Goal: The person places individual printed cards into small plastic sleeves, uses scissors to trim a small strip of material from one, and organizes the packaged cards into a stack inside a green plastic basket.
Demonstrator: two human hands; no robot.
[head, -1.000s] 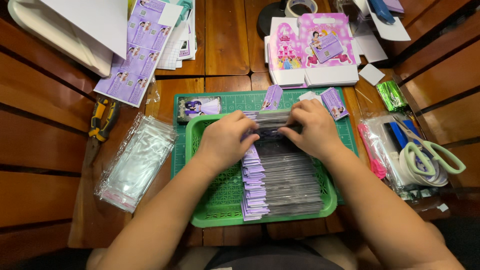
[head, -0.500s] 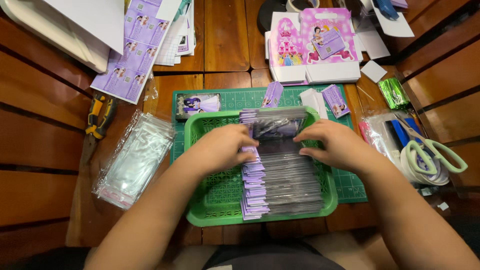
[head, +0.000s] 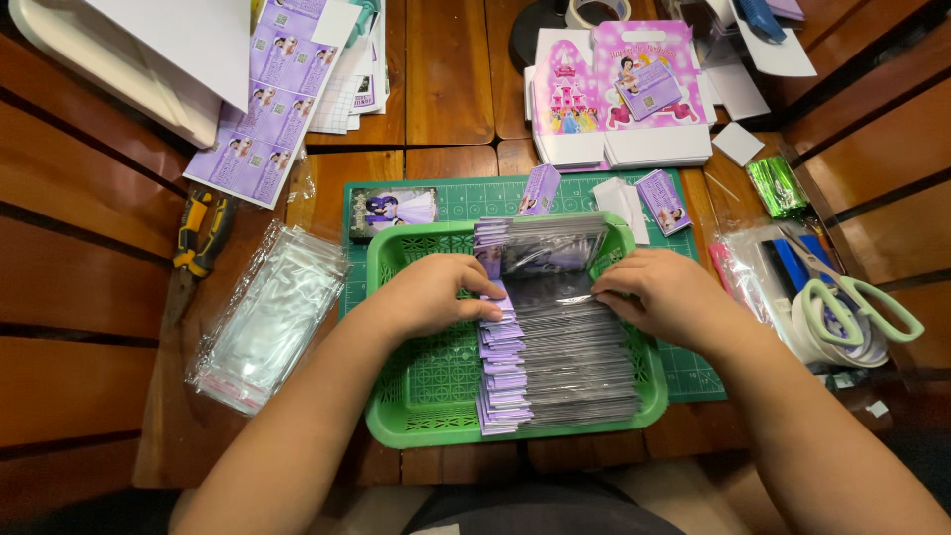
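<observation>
Packets [head: 560,347] being kept in row inside green basket [head: 416,396] on bench. Left hand [head: 436,295] curled against row's left edge; right hand [head: 666,297] being pressed on top packet, pinch unclear. Risk judged: slippery sleeves being fanned, row being toppled by uneven pressure.

A long row of clear-sleeved purple cards [head: 555,347] stands on edge in a green basket [head: 416,396], running from 12 to 6 o'clock, its 12 o'clock cards tilted back.
</observation>
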